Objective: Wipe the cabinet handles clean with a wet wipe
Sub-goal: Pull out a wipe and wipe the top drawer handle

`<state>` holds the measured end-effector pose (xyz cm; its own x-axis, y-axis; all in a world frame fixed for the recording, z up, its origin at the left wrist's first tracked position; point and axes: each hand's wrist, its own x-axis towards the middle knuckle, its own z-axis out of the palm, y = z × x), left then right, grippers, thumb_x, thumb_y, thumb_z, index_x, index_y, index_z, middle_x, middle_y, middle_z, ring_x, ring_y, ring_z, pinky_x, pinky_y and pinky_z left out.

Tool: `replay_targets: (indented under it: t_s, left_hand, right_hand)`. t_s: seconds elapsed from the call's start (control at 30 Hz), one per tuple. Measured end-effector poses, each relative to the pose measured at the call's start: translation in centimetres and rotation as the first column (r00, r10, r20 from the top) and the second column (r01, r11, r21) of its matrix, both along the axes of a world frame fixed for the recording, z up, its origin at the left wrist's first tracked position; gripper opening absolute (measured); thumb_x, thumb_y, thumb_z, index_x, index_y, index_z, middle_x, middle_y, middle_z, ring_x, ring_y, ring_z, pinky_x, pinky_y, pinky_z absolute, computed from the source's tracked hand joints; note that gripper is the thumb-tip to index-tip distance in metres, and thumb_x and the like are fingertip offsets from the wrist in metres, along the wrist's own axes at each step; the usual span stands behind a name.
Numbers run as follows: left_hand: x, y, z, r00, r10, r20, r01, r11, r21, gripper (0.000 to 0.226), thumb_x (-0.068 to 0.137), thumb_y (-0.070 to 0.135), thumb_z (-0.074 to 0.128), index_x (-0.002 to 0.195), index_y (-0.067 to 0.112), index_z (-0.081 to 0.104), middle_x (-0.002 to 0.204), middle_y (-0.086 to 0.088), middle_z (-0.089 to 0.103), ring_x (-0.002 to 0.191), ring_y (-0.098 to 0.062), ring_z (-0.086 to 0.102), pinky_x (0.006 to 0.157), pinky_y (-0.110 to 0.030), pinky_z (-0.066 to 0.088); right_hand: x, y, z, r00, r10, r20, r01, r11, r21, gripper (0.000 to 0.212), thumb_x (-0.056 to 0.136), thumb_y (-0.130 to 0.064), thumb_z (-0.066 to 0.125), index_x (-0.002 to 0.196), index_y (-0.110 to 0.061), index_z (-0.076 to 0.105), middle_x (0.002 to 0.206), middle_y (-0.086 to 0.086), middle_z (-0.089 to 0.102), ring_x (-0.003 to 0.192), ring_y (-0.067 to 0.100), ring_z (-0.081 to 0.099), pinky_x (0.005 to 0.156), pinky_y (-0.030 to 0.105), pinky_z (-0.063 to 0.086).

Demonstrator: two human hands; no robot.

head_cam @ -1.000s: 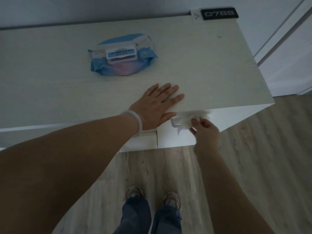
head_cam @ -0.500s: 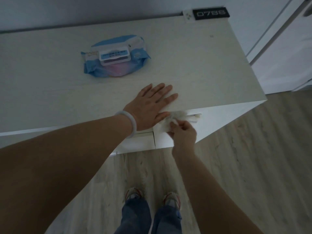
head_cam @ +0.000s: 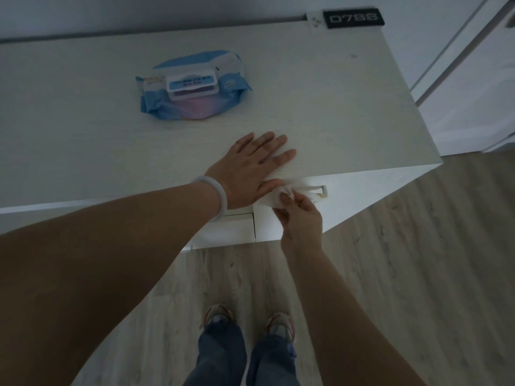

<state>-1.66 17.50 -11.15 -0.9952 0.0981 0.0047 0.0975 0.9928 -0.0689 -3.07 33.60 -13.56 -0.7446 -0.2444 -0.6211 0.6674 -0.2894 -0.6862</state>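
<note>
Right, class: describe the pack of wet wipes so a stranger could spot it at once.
Start at the pale cabinet top. The pack of wet wipes lies flat towards its back left, beyond the left hand. It is the only blue, crinkled thing there, with a clear lid.

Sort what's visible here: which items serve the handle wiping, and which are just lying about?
In use:
wet wipe, held by the right hand
cabinet handle, under the wipe
left hand, flat on the cabinet top
pack of wipes, the supply

Just there:
number plate
bracelet
shoes
</note>
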Motion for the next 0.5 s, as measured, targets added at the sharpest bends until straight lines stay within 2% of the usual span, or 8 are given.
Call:
replay_targets:
  t_s: [0.07, 0.13, 0.23, 0.4, 0.5]
  left_hand:
    - [0.0, 0.0, 0.0, 1.0, -0.002, -0.009, 0.002, 1.0, 0.003, 0.063, 0.1, 0.055, 0.015, 0.156, 0.027, 0.012, 0.164, -0.005, 0.012, 0.15, -0.025, 0.014, 0.12, -0.049, 0.016]
    - [0.0, 0.0, -0.2, 1.0, -0.002, -0.007, 0.002, 1.0, -0.004, 0.063, 0.1, 0.054, 0.016, 0.156, 0.028, 0.011, 0.164, -0.005, 0.012, 0.151, -0.025, 0.013, 0.12, -0.048, 0.016]
    - [0.0, 0.0, -0.3, 1.0, 0.001, -0.011, -0.001, 1.0, -0.011, 0.062, 0.1, 0.054, 0.017, 0.156, 0.028, 0.011, 0.164, -0.004, 0.011, 0.151, -0.025, 0.013, 0.12, -0.048, 0.016]
    - [0.0, 0.0, -0.2, 1.0, -0.002, -0.018, 0.002, 1.0, -0.013, 0.062, 0.1, 0.053, 0.018, 0.156, 0.027, 0.012, 0.164, -0.005, 0.011, 0.151, -0.025, 0.013, 0.121, -0.048, 0.015]
    - [0.0, 0.0, -0.1, 1.0, -0.004, -0.016, 0.003, 1.0, -0.013, 0.062, 0.1, 0.053, 0.017, 0.156, 0.027, 0.012, 0.164, -0.005, 0.01, 0.151, -0.025, 0.013, 0.121, -0.048, 0.015]
  right_hand:
    - [-1.0, 1.3, -0.3, 0.999, -0.017, 0.029, 0.019, 0.997, -0.078, 0.015, 0.088, 0.004, 0.062, 0.09, -0.01, 0.066, 0.088, 0.002, 0.072, 0.089, 0.017, 0.067, 0.091, 0.032, 0.053]
    - [-1.7, 2.0, -0.7, 0.999, -0.004, 0.052, 0.012, 0.989, -0.148, 0.02, 0.088, 0.008, 0.058, 0.091, -0.011, 0.064, 0.093, 0.005, 0.07, 0.094, 0.02, 0.066, 0.096, 0.039, 0.051]
    - [-1.4, 1.9, -0.6, 0.999, -0.018, 0.034, 0.023, 0.989, -0.149, 0.031, 0.084, 0.017, 0.054, 0.098, -0.009, 0.064, 0.101, 0.011, 0.067, 0.1, 0.027, 0.064, 0.094, 0.044, 0.053]
    - [-0.7, 3.1, -0.6, 0.974, -0.186, 0.127, 0.206, 0.964, -0.17, 0.04, 0.082, 0.018, 0.055, 0.12, 0.005, 0.053, 0.119, 0.023, 0.063, 0.105, 0.034, 0.066, 0.094, 0.048, 0.052]
    - [-1.5, 3.8, -0.6, 0.968, -0.221, 0.118, 0.241, 0.949, -0.203, 0.055, 0.084, 0.014, 0.057, 0.135, -0.004, 0.043, 0.123, 0.022, 0.06, 0.106, 0.033, 0.066, 0.093, 0.05, 0.053]
